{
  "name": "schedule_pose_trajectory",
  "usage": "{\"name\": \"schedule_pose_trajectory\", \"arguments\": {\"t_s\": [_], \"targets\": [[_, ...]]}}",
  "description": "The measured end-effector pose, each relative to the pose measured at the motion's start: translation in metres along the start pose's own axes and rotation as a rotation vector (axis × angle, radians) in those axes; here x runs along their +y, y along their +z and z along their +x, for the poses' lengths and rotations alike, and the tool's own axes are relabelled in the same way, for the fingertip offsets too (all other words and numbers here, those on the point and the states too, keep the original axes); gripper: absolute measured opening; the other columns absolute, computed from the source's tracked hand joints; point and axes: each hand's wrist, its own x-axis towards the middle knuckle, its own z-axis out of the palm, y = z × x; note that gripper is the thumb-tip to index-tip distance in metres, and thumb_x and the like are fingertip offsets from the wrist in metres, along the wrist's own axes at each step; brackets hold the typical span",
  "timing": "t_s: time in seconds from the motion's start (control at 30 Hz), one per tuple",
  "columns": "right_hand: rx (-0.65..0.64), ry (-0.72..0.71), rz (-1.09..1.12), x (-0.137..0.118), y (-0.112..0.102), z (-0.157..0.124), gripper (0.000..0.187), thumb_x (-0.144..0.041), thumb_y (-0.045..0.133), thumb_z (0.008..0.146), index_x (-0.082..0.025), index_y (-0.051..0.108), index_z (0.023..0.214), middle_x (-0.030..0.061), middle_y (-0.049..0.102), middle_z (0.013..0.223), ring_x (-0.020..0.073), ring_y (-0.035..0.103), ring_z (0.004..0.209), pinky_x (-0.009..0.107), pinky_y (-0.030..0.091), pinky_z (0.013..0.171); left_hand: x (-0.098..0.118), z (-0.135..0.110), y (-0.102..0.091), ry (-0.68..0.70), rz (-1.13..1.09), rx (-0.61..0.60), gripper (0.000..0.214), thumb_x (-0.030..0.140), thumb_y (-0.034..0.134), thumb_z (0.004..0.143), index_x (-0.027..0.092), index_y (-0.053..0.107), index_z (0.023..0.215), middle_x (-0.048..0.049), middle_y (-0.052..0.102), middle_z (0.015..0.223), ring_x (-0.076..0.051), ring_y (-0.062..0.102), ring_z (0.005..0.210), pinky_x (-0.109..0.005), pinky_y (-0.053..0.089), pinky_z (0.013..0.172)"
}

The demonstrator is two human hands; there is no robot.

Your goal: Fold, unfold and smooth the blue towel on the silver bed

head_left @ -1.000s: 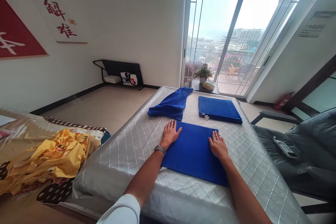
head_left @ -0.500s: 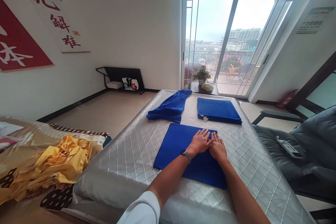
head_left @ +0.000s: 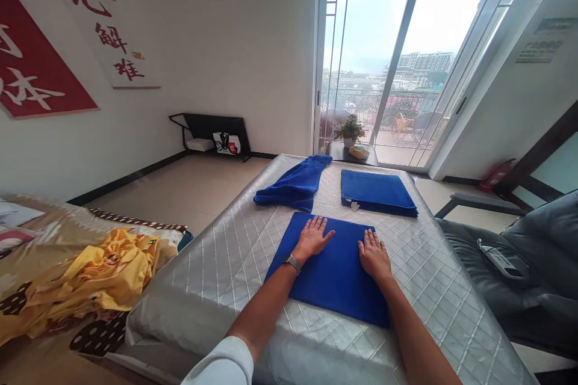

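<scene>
A blue towel, folded into a flat rectangle, lies in front of me on the silver quilted mattress. My left hand rests flat on its left part, fingers stretched out and thumb apart. On its right edge lies my right hand, palm down with the fingers extended. Behind it on the right is a stack of folded blue towels with a white tag at its front edge. A loose, crumpled blue towel lies behind it on the left.
Yellow cloth is heaped on a patterned bed cover to the left. At right stands a dark armchair with a white power strip on it. Beyond the mattress, a potted plant sits on a small chair before the sliding glass door.
My left hand has slid left across the folded towel, away from my right hand. The right hand stays at the right edge. The view has shifted slightly.
</scene>
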Motion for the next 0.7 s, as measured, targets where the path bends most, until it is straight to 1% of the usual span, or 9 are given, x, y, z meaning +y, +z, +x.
{"name": "schedule_pose_trajectory", "arguments": {"t_s": [0.1, 0.13, 0.2, 0.27, 0.4, 0.5, 0.57, 0.7], "targets": [[-0.002, 0.009, -0.004, 0.000, 0.000, -0.001, 0.066, -0.039, 0.014, 0.104, -0.006, 0.021, 0.161, 0.0081, 0.017, 0.170, 0.0210, 0.012, 0.156, 0.040, 0.010, 0.126, -0.036, -0.009, -0.007, -0.125, 0.054, 0.042, 0.076, 0.064, 0.016, 0.102, 0.017, 0.033, 0.159, -0.0102, 0.032, 0.165, -0.027, 0.023, 0.154, -0.046, 0.018, 0.126], [0.000, 0.011, -0.010, 0.000, 0.000, -0.001, 0.067, -0.039, 0.014, 0.104, -0.006, 0.022, 0.161, 0.0081, 0.017, 0.169, 0.0210, 0.013, 0.156, 0.040, 0.010, 0.126, -0.043, -0.012, -0.007, -0.151, 0.069, 0.061, 0.077, 0.064, 0.016, 0.102, 0.016, 0.034, 0.159, -0.0111, 0.032, 0.165, -0.028, 0.023, 0.154, -0.046, 0.018, 0.126], [0.005, 0.015, -0.027, -0.001, 0.000, -0.001, 0.067, -0.039, 0.015, 0.104, -0.006, 0.022, 0.161, 0.0081, 0.018, 0.169, 0.0212, 0.013, 0.156, 0.040, 0.010, 0.126, -0.052, -0.015, -0.007, -0.181, 0.084, 0.087, 0.078, 0.066, 0.016, 0.102, 0.015, 0.034, 0.159, -0.0120, 0.033, 0.164, -0.029, 0.024, 0.154, -0.047, 0.019, 0.126], [-0.001, 0.016, -0.050, -0.001, -0.002, 0.000, 0.067, -0.039, 0.015, 0.103, -0.007, 0.023, 0.161, 0.0080, 0.018, 0.169, 0.0217, 0.014, 0.156, 0.041, 0.011, 0.126, -0.053, -0.016, -0.006, -0.190, 0.082, 0.091, 0.080, 0.067, 0.016, 0.101, 0.015, 0.033, 0.159, -0.0125, 0.033, 0.164, -0.029, 0.024, 0.154, -0.047, 0.020, 0.125], [-0.047, 0.014, -0.087, -0.001, -0.011, 0.009, 0.066, -0.039, 0.018, 0.103, -0.006, 0.025, 0.160, 0.0091, 0.022, 0.168, 0.0232, 0.017, 0.155, 0.043, 0.011, 0.126, -0.049, -0.015, -0.006, -0.184, 0.072, 0.092, 0.079, 0.066, 0.018, 0.101, 0.015, 0.034, 0.159, -0.0132, 0.033, 0.164, -0.029, 0.024, 0.154, -0.048, 0.020, 0.125], [-0.019, 0.013, -0.066, -0.001, -0.016, 0.019, 0.066, -0.039, 0.017, 0.104, -0.005, 0.026, 0.160, 0.0107, 0.023, 0.168, 0.0231, 0.017, 0.155, 0.042, 0.011, 0.126, -0.048, -0.015, -0.007, -0.182, 0.069, 0.088, 0.080, 0.066, 0.019, 0.101, 0.011, 0.035, 0.158, -0.0154, 0.031, 0.164, -0.030, 0.024, 0.154, -0.047, 0.019, 0.125], [0.006, 0.019, -0.039, 0.000, -0.014, 0.024, 0.066, -0.039, 0.016, 0.104, -0.005, 0.025, 0.160, 0.0108, 0.022, 0.168, 0.0225, 0.017, 0.155, 0.040, 0.012, 0.125, -0.049, -0.015, -0.007, -0.183, 0.065, 0.083, 0.080, 0.066, 0.019, 0.101, 0.011, 0.035, 0.158, -0.0153, 0.031, 0.164, -0.030, 0.024, 0.154, -0.047, 0.019, 0.125], [0.017, 0.038, -0.010, 0.003, -0.004, 0.027, 0.067, -0.039, 0.015, 0.104, -0.005, 0.025, 0.160, 0.0103, 0.021, 0.169, 0.0213, 0.015, 0.156, 0.038, 0.012, 0.125, -0.050, -0.015, -0.006, -0.184, 0.068, 0.094, 0.078, 0.066, 0.019, 0.101, 0.016, 0.035, 0.158, -0.0120, 0.033, 0.164, -0.029, 0.024, 0.154, -0.047, 0.019, 0.126]]}}
